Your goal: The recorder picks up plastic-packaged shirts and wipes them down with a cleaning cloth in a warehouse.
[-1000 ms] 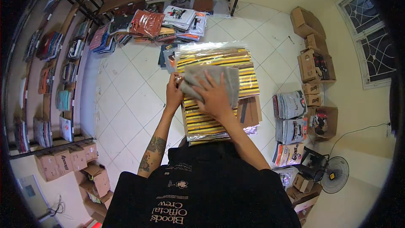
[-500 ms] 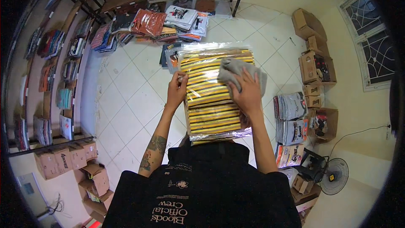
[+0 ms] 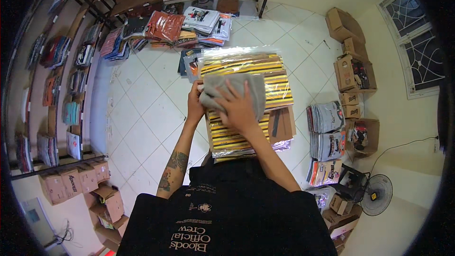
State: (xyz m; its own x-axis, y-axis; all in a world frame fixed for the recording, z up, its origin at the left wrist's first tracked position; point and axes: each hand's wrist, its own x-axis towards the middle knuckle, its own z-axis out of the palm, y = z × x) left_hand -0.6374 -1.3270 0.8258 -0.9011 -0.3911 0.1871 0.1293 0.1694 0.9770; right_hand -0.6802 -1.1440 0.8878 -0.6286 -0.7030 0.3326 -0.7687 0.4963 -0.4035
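A clear plastic bag holding a folded yellow-and-black striped garment [image 3: 277,87] lies in front of me, on a stack of similar bags. The fingers of my left hand [image 3: 195,102] are closed at its left edge, gripping the plastic. My right hand [image 3: 237,106] presses a bunched grey cloth [image 3: 256,90] onto the bag's left half, close to my left fingers. Right of the cloth, a brown patch with a dark strip [image 3: 282,125] shows on the package. The cloth hides the middle of the stripes.
Stacks of bagged clothes [image 3: 163,26] lie on the floor at the far left, below shelving. More bagged stacks [image 3: 327,118] stand at right, beside cardboard boxes [image 3: 362,135] and a fan [image 3: 377,195]. Shelves of folded clothes [image 3: 57,80] line the left wall.
My right hand has wiped the grey cloth leftward across the bag, from its right side to near my left hand. The right side is now uncovered. My left hand stays at the left edge.
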